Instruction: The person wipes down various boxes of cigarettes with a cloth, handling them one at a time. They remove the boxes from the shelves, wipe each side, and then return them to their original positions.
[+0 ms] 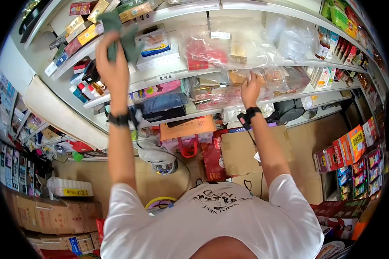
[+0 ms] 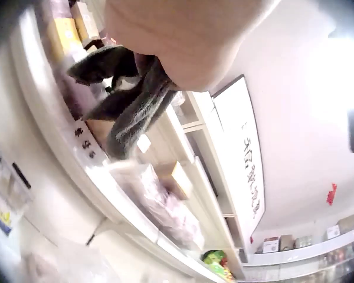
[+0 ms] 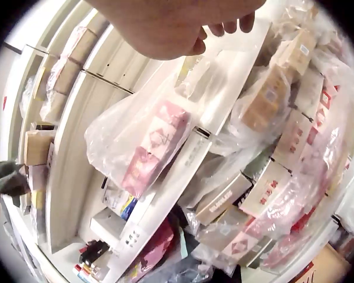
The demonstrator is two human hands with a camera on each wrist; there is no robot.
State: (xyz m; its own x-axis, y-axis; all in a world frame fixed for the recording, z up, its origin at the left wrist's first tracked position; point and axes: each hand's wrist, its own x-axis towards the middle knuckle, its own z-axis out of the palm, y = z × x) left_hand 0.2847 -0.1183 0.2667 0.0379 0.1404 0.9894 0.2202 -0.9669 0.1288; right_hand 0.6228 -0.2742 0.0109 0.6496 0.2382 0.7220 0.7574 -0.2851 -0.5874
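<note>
My left hand (image 1: 112,64) is raised at the upper shelf on the left and grips a dark green cloth (image 1: 119,36). Its folds hang below the hand in the left wrist view, close to the shelf edge and its label. Farther right, my right hand (image 1: 250,90) is in front of the middle shelves, its fingers loosely bent with nothing seen in them. Nearest to it are boxes in clear plastic (image 1: 272,82) on the shelf below. A pink and white pack in a clear bag (image 3: 156,144) lies on the shelf beside that hand.
Small boxes (image 1: 88,34) line the upper left shelf beside the cloth. A white box with blue (image 1: 154,45) stands just right of it. Below the shelves are an orange-topped bag (image 1: 188,127) and a cardboard box (image 1: 242,151) on the floor. A cable (image 1: 188,172) trails there.
</note>
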